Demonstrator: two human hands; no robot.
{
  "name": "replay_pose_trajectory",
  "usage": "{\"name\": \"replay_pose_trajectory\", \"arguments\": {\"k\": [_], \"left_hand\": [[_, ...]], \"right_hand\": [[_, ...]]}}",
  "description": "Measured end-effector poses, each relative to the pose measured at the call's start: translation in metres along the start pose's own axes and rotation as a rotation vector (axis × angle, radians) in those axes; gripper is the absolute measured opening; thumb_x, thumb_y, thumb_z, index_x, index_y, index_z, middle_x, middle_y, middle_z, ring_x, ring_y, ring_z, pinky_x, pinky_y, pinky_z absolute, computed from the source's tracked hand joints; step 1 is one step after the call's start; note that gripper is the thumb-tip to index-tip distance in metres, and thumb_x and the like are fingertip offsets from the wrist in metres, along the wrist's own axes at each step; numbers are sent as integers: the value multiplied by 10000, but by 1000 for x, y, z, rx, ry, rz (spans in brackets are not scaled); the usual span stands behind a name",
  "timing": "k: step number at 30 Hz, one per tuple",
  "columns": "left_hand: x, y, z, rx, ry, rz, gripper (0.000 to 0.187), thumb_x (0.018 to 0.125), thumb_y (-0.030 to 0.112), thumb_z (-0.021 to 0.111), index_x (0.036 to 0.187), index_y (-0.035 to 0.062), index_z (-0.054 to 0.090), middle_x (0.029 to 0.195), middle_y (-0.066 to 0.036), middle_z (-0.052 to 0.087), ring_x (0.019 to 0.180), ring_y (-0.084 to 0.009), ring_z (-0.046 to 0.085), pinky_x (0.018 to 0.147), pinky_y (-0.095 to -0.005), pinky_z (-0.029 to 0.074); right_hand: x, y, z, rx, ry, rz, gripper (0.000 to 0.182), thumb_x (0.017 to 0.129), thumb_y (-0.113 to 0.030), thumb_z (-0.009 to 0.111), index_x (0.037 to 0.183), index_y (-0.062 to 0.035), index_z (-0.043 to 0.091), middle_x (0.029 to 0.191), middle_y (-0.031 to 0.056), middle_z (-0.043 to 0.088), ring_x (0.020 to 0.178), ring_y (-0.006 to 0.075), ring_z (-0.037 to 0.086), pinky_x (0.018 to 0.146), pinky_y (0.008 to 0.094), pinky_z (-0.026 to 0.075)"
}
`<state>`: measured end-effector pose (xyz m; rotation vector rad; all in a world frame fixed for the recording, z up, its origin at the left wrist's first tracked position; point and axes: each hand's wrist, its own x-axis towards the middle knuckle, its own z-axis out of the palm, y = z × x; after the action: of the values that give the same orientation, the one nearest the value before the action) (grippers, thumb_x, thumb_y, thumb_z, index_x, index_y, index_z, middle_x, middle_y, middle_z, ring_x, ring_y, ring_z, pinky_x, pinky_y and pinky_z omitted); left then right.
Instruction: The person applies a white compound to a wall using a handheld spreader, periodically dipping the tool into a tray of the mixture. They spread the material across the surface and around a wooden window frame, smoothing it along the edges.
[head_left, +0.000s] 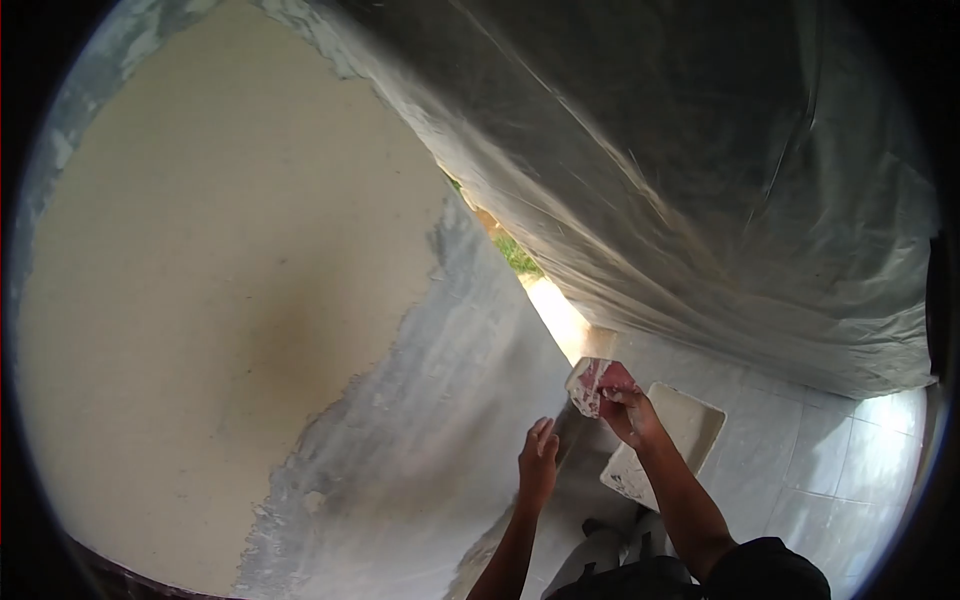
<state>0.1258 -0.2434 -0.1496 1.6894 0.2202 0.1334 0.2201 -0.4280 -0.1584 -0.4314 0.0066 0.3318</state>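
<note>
My right hand (628,412) grips a red scraper (600,386) smeared with pale plaster, held above the left edge of a white tray (712,425). The tray lies on the floor and has pale material in it. To the left, my left hand (539,462) is raised near the wall with its fingers apart and nothing in them. Pale plaster (220,230) covers much of the wall, with a ragged edge against the grey surface (430,400) beside it.
Translucent plastic sheeting (700,200) hangs at the upper right. A bright gap (515,255) between wall and sheeting shows some grass. Grey floor tiles (820,460) lie at the right. My legs (597,562) show at the bottom.
</note>
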Motion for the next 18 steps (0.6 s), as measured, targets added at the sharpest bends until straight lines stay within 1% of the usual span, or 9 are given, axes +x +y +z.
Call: {"name": "replay_pose_trajectory", "arguments": {"k": [3,4,8,10,14,15,16,17,18], "left_hand": [[4,60,-26,204,40,241,407,981,52,531,1370,-50,474,1420,-221,537,1377,-277,476,1132,-367,355],[8,68,-38,293,58,323,428,957,50,550,1365,-48,468,1398,-245,547,1346,-332,509,1120,-391,387],[11,110,-76,455,107,538,398,933,56,571,1315,-44,522,1342,-236,583,1305,-383,529,1120,-445,386],[13,132,-96,899,153,744,389,892,56,584,1272,-27,571,1319,-201,611,1296,-375,530,1107,-448,378],[30,148,-135,1104,197,951,245,821,35,568,1037,4,680,1125,-146,717,1265,-329,552,1090,-498,369],[35,154,-140,1150,238,1010,193,796,38,563,938,16,692,1044,-123,740,1247,-311,567,1062,-496,382],[40,157,-147,1156,237,1012,193,796,38,563,938,16,692,1044,-123,740,1247,-311,567,1062,-496,382],[44,157,-154,1205,268,1029,185,792,43,563,922,21,693,1045,-115,742,1240,-304,573,1042,-479,389],[48,157,-162,1256,300,1045,178,788,49,562,905,27,694,1045,-106,743,1234,-296,579,1022,-461,397]], "right_hand": [[30,5,30,18,-109,2,442,818,24,616,1257,-5,576,1183,100,669,1136,214,635,1068,375,456],[35,2,53,18,-121,-6,442,818,24,616,1257,-5,576,1183,100,669,1136,214,635,1068,375,456],[62,-2,115,-107,-258,-47,447,869,22,599,1313,-10,561,1248,87,644,1176,212,611,1046,366,462],[82,0,132,-158,-279,-55,454,887,24,590,1338,-7,553,1280,85,631,1201,206,594,1048,362,456],[119,-11,163,-525,-359,-209,491,929,44,540,1406,-72,547,1377,56,589,1231,163,543,1046,335,423],[117,-19,178,-733,-409,-355,493,927,53,530,1397,-94,563,1382,51,593,1229,178,548,1044,332,421],[118,-24,190,-940,-454,-503,498,926,62,521,1387,-117,580,1388,46,597,1227,192,552,1043,330,419],[123,-25,196,-932,-455,-504,498,926,62,521,1387,-117,580,1388,46,597,1227,192,552,1043,330,419],[129,-26,202,-986,-498,-700,519,893,82,529,1367,-118,599,1385,56,602,1240,220,550,1045,345,420]]}}
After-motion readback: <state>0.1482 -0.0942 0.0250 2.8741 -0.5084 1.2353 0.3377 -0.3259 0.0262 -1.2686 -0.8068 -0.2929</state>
